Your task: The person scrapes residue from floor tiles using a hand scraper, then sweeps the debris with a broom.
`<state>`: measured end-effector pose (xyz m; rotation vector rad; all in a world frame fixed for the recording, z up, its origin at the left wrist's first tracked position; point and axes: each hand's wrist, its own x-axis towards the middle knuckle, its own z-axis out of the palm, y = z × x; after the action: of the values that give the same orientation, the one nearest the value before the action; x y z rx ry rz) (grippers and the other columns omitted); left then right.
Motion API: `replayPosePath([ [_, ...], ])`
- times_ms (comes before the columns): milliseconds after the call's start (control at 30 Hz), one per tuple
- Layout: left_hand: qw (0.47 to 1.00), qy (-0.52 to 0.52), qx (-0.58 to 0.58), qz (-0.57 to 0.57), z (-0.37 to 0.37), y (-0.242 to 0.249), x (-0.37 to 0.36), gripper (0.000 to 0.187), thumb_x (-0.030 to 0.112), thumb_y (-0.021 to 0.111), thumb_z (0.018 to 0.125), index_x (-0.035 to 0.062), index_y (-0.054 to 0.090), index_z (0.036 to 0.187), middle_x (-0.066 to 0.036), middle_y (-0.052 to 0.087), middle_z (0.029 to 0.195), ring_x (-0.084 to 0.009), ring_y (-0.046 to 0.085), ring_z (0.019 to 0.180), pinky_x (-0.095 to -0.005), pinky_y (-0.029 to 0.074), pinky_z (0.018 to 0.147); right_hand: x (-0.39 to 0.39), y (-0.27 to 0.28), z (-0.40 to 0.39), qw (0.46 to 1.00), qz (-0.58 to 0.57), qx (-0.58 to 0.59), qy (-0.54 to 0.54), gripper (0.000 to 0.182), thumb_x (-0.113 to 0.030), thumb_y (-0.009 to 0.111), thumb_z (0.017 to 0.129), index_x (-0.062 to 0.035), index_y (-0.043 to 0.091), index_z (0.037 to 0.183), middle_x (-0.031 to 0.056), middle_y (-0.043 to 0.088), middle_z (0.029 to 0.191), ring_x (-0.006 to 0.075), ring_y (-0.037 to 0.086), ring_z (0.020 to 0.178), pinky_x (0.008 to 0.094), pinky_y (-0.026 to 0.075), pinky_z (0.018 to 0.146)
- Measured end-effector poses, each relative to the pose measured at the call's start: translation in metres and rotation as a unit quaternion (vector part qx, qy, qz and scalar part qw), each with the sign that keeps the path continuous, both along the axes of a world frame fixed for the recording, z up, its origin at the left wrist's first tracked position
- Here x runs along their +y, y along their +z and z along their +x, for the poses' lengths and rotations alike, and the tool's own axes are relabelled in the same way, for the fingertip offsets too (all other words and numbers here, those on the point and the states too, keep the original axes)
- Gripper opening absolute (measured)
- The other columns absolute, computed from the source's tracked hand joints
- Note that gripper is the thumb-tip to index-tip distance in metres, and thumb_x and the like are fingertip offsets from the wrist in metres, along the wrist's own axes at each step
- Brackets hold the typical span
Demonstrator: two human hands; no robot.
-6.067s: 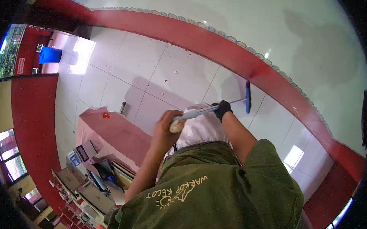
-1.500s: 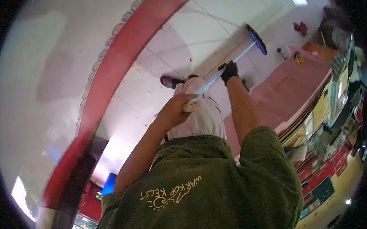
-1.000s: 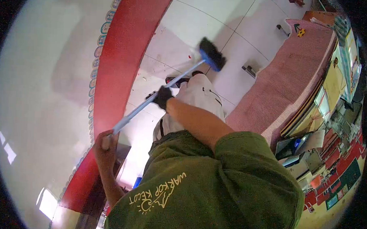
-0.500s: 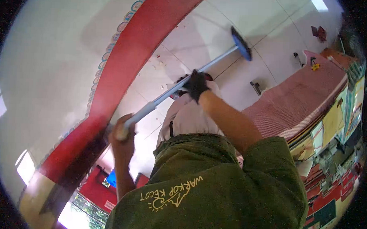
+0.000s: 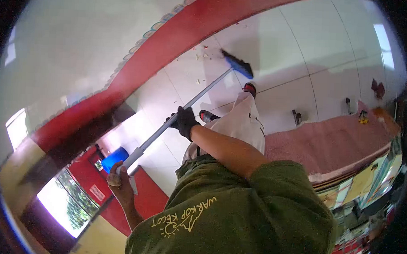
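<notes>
A broom (image 5: 208, 88) with a long grey handle runs diagonally up from lower left to its blue head (image 5: 240, 68) with dark bristles, over the white tiled floor. My bare left hand (image 5: 121, 180) is wrapped round the handle's top end. Farther down the shaft, my right hand (image 5: 184, 122), in a black glove, is closed round the handle. Scattered small debris (image 5: 199, 56) lies on the tiles left of the broom head. My dark shoes with red parts show below the head.
A red wall band (image 5: 170, 40) borders the floor on the left. To the right stands a table with a red-and-white patterned cloth (image 5: 319, 144), with dark legs or feet (image 5: 296, 117) showing beyond its edge. A blue cylindrical container (image 5: 114, 159) is behind my left hand.
The broom head has moved left toward the wall band and debris, and both hands have come lower in view. My view has turned, showing more of the doorway and both shoes.
</notes>
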<state>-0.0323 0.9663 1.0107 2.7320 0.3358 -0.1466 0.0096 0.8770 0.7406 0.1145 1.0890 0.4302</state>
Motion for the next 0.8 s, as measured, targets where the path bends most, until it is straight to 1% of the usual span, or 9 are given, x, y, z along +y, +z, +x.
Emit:
replayPosePath([
  [167,0.992,-0.095,0.057,0.058,0.016,-0.046,-0.037,0.018,0.011,0.048,0.083,0.0021,0.056,0.097,-0.003,0.052,0.071,-0.0083,0.046,0.06,-0.0216,0.039,0.055,-0.071,-0.07,0.003,0.995,0.001,-0.066,-0.078,0.014,-0.018,0.042,0.085,-0.0166,0.028,0.083,0.0074,0.041,0.067,0.0224,0.046,0.052,0.0434,0.048,0.048],
  [200,0.992,-0.032,0.113,-0.038,0.022,-0.066,-0.052,0.017,0.009,0.048,0.083,0.0022,0.056,0.097,-0.003,0.052,0.071,-0.0085,0.045,0.058,-0.0219,0.04,0.053,-0.092,-0.075,0.015,0.97,-0.226,-0.083,-0.021,0.011,-0.019,0.041,0.085,-0.0159,0.031,0.08,0.0068,0.04,0.063,0.0218,0.045,0.05,0.04,0.048,0.048],
  [300,0.965,0.011,0.179,-0.19,0.026,-0.134,-0.077,0.02,0.009,0.054,0.078,0.003,0.056,0.097,-0.007,0.056,0.077,-0.0119,0.051,0.064,-0.0255,0.043,0.061,-0.154,-0.133,0.036,0.92,-0.374,-0.117,0.032,0.019,-0.021,0.038,0.086,-0.0062,0.036,0.074,0.0096,0.043,0.056,0.0243,0.048,0.045,0.0427,0.049,0.045],
  [367,0.965,-0.015,0.16,-0.207,0.029,-0.162,-0.091,0.021,0.011,0.054,0.078,0.0036,0.056,0.097,-0.01,0.058,0.079,-0.016,0.055,0.07,-0.0278,0.044,0.066,-0.178,-0.146,0.056,0.95,-0.308,-0.033,0.047,0.019,-0.02,0.039,0.085,-0.0056,0.036,0.074,0.0109,0.043,0.056,0.025,0.048,0.045,0.0431,0.048,0.045],
  [433,0.973,-0.064,0.113,-0.193,0.026,-0.175,-0.071,0.021,0.015,0.051,0.083,0.0032,0.054,0.1,-0.003,0.047,0.06,-0.0089,0.045,0.053,-0.0233,0.039,0.05,-0.154,-0.151,0.065,0.924,-0.371,-0.019,0.088,0.019,-0.023,0.041,0.084,-0.0067,0.038,0.075,0.0116,0.043,0.057,0.0268,0.049,0.047,0.0456,0.046,0.046],
  [500,0.971,0.05,0.137,-0.188,0.017,-0.16,-0.037,0.02,0.011,0.054,0.079,0.0022,0.056,0.097,-0.01,0.058,0.073,-0.0167,0.055,0.067,-0.0281,0.044,0.064,-0.109,-0.147,0.052,0.974,-0.204,-0.092,0.033,0.019,-0.026,0.041,0.083,-0.0094,0.038,0.075,0.011,0.044,0.057,0.0279,0.049,0.048,0.0466,0.044,0.044],
  [600,0.987,0.057,0.133,-0.07,-0.024,-0.125,0.013,0.018,0.009,0.049,0.082,0.0024,0.056,0.097,-0.002,0.049,0.061,-0.0069,0.045,0.053,-0.0223,0.038,0.049,0.005,-0.163,0.022,0.974,-0.158,-0.072,0.145,0.013,-0.024,0.041,0.083,-0.0126,0.035,0.079,0.0113,0.043,0.063,0.0286,0.048,0.047,0.0484,0.045,0.043],
  [667,0.948,0.243,0.16,-0.128,-0.062,-0.105,0.042,0.021,0.013,0.049,0.082,0.0002,0.054,0.098,0.0,0.045,0.061,-0.0061,0.042,0.052,-0.0221,0.035,0.047,0.071,-0.146,-0.002,0.969,-0.094,-0.053,0.22,0.012,-0.023,0.041,0.083,-0.0148,0.032,0.082,0.0115,0.042,0.066,0.0291,0.047,0.047,0.0496,0.045,0.042],
  [800,0.936,0.319,0.122,-0.09,-0.121,-0.056,0.068,0.025,0.015,0.051,0.081,0.0002,0.054,0.101,0.0,0.046,0.06,-0.0062,0.044,0.052,-0.0215,0.036,0.048,0.138,-0.087,-0.044,0.957,-0.039,-0.043,0.283,0.011,-0.021,0.041,0.083,-0.0178,0.03,0.086,0.0089,0.04,0.066,0.0269,0.045,0.044,0.0476,0.045,0.039],
])
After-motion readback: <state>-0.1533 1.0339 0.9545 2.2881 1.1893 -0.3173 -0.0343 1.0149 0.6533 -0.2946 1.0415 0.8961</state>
